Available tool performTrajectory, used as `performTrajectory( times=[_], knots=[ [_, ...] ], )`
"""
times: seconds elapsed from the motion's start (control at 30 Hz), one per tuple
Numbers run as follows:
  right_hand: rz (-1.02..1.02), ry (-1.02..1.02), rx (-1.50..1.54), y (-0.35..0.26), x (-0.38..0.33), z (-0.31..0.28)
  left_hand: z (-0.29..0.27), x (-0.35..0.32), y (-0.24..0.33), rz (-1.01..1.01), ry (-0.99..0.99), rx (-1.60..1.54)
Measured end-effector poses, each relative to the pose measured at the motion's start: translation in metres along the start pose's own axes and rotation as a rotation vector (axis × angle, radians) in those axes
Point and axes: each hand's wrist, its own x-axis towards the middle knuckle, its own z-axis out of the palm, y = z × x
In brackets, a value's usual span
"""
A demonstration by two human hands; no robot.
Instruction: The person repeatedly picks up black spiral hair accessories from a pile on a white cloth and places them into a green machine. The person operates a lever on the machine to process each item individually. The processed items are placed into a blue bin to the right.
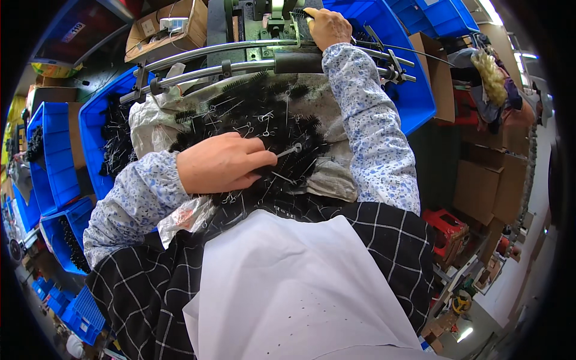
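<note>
My left hand (225, 163) is closed over the pile, thumb and fingers pinching the wire stem of a small wire brush (291, 150) that ends in a loop. Under and around it lies a heap of black-bristled wire brushes (240, 117) with looped metal ends, spread on a pale cloth (327, 108). Up at the machine (276, 30), my right hand (330, 29) is closed, with a black bristle brush (299, 13) at its fingertips. Something yellow covers one fingertip there. The grip's underside is hidden.
Two metal rods (210, 69) cross in front of the machine, with a dark sleeve (298, 63) on the nearer one. Blue bins (90, 129) of brushes stand at left, and another blue bin (414, 102) at right. A cardboard box (195, 39) sits at the back left.
</note>
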Motion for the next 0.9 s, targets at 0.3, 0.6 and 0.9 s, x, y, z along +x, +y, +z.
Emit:
performTrajectory(
  times=[0.3, 0.6, 0.9],
  knots=[
    [-0.022, 0.03, -0.01, 0.004, 0.002, 0.005, -0.027, -0.015, 0.005, -0.186, 0.166, -0.08],
    [0.067, -0.122, 0.149, 0.001, 0.013, -0.012, -0.037, -0.004, 0.004, -0.02, 0.167, 0.03],
    [0.149, -0.073, -0.036, 0.023, -0.011, 0.001, -0.039, -0.018, -0.004, -0.099, 0.358, 0.0]
  ],
)
